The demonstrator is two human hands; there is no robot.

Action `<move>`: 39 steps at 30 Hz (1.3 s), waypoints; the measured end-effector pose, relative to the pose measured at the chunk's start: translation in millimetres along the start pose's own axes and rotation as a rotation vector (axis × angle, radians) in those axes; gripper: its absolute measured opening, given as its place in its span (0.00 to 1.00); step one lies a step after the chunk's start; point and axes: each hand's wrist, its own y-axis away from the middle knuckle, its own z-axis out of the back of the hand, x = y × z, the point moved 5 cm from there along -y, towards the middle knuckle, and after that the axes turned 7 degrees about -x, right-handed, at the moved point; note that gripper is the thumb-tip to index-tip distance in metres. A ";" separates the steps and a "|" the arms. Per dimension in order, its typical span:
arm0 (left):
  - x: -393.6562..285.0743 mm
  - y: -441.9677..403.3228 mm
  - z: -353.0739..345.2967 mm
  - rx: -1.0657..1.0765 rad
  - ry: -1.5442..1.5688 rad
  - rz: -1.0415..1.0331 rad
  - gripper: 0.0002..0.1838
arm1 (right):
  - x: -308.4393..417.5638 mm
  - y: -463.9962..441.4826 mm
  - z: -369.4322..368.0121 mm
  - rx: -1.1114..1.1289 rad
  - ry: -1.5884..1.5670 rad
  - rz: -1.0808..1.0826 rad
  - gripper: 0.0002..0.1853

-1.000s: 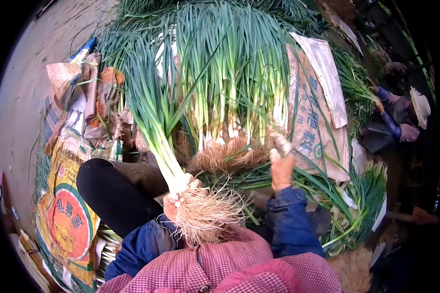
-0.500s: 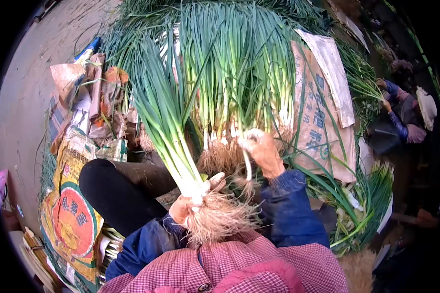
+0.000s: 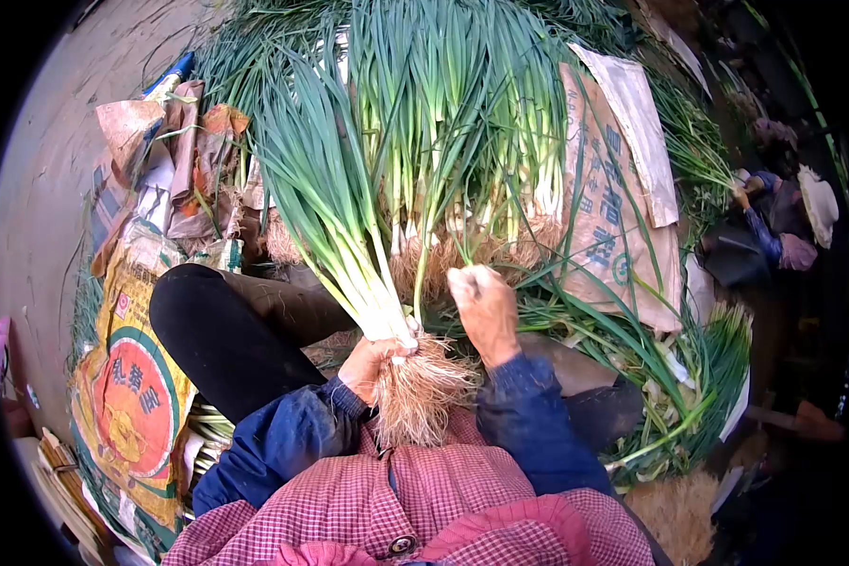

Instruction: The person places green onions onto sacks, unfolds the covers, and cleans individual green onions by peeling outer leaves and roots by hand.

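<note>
My left hand is closed round the white lower stems of a bunch of green onions. Their pale, stringy roots hang out over my lap, and the long leaves fan up and away from me. To the right of the bunch, my right hand is closed in a pinch, and a thin green leaf sticks up from its fingertips. One slimmer stalk runs down into the bunch at my left hand. Just beyond both hands lies a broad row of green onions, roots towards me.
Printed sacks lie at the right and left. Crumpled wrapping sits at the back left. Loose leaves lie beside my right knee. Another person handles onions at the far right.
The single stalk my right hand held by its lower end now slants into the bunch at my left hand. My right hand is slightly lower and left, and the bunch stands more upright.
</note>
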 end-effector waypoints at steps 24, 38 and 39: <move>-45.7 54.6 -41.7 1.135 0.672 -0.277 0.33 | -60.4 16.1 77.2 -0.114 -0.134 -0.127 0.10; -15.2 10.3 2.5 0.047 0.095 0.041 0.26 | 13.2 -23.0 -53.1 0.376 -0.379 -0.217 0.19; -11.4 8.3 4.9 0.036 0.096 0.043 0.26 | 18.8 -35.8 -49.4 0.315 -0.275 -0.251 0.23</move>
